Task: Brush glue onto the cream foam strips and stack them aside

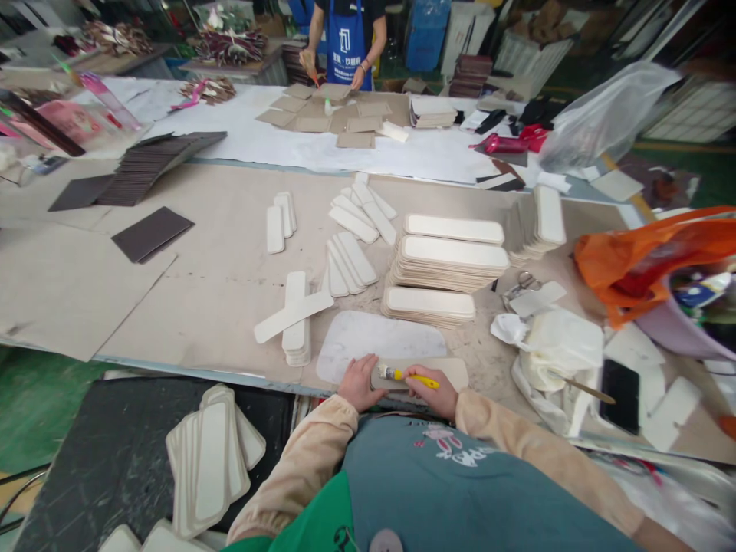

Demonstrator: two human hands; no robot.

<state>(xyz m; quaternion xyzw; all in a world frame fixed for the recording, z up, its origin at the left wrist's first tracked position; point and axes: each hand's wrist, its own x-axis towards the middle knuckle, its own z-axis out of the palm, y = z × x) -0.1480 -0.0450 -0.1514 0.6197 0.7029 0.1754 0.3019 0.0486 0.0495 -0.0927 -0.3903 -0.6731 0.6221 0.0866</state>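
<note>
My right hand (pixel 434 392) is closed round the yellow handle of a small paintbrush (pixel 425 379). Its bristles rest on a long grey-beige card strip (pixel 457 372) with rounded ends. At the strip's left end my left hand (pixel 359 383) lies with thumb and fingers spread, touching it. Beneath the strip is a whitish sheet (pixel 379 337) with rounded corners. Beyond it stand stacks of cream-topped strips (pixel 451 253). Nearer the left hand, two strips lie crossed (pixel 294 310) on a short stack, and a few more are fanned out (pixel 350 264).
Right of my hands are a white plastic bag (pixel 563 345) with a thin stick across it, a black phone (pixel 619 395), scissors (pixel 524 284) and an orange bag (pixel 649 253). More strips (pixel 212 456) lie on a dark surface at lower left. Across the table, a person in a blue apron (pixel 345 42) handles cards.
</note>
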